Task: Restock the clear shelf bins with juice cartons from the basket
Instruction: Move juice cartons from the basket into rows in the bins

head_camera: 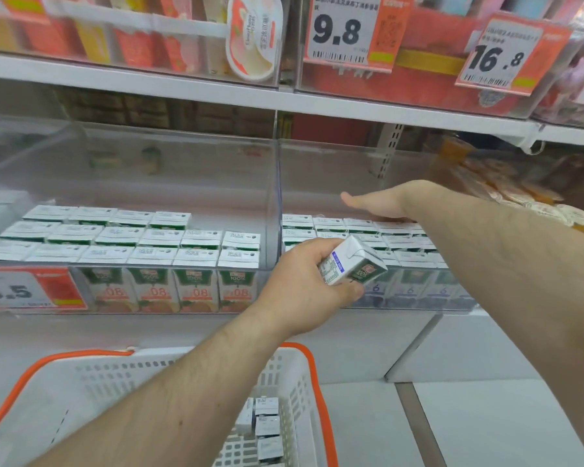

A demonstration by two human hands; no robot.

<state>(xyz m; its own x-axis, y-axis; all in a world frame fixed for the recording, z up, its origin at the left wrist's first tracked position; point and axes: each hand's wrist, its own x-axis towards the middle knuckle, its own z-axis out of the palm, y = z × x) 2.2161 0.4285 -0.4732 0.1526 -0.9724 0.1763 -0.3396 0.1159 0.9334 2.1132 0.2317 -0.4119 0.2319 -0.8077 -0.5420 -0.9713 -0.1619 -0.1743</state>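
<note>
**Two hands at the juice shelf, one carton in hand**

We see a shop shelf from above, looking down along our own two bare arms. Our left hand (304, 284) grips a small juice carton (353, 261), fingers and thumb curled round it, holding it tilted in front of the right clear bin (321, 170), just at its front edge. Our right hand (375, 203) reaches deeper into that same bin, fingers straight and together, palm down, resting on or just above the tops of the purple-fronted cartons (408, 291) packed in rows there; we cannot tell whether it touches them.

To the left, a second clear bin (132, 163) holds rows of orange-fronted cartons (199, 288), with space left at the back. A price tag reading 6.5 (24, 289) hangs on its front.

Below our left forearm sits a white basket (81, 392) with an orange rim. A few more cartons (267, 423) lie in its right-hand corner.

On the shelf above, price tags read 9.8 (341, 28) and 16.8 (501, 57).
</note>
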